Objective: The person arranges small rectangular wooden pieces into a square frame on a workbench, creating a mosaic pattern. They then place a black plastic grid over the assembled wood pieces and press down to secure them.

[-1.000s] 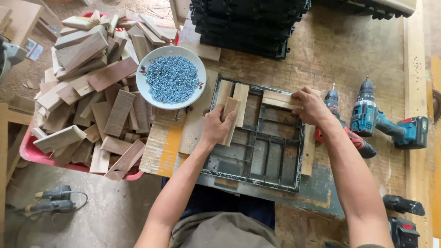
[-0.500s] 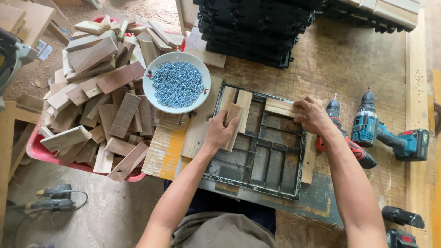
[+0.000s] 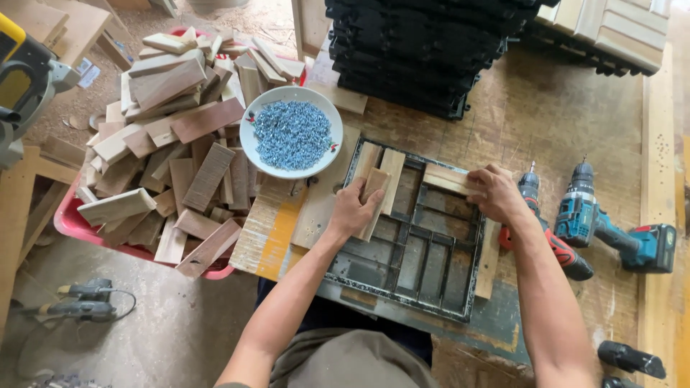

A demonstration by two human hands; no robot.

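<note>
Worn wooden workbench (image 3: 546, 129), black grid frame (image 3: 410, 266), screw bowl (image 3: 291, 133), two drills (image 3: 611, 230)

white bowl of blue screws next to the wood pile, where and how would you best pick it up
Probably by the rim on its near right side, coming from above the workbench. The white bowl sits upright and full of blue screws, so a level two-sided grip under the rim suits it. Its far left rim butts against the wood blocks, while the right side lies open. The left hand is nearest.

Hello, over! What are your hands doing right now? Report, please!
Left hand gripping a wood slat over the black grid frame. Right hand on another slat. Nothing blocking. Over.
</note>
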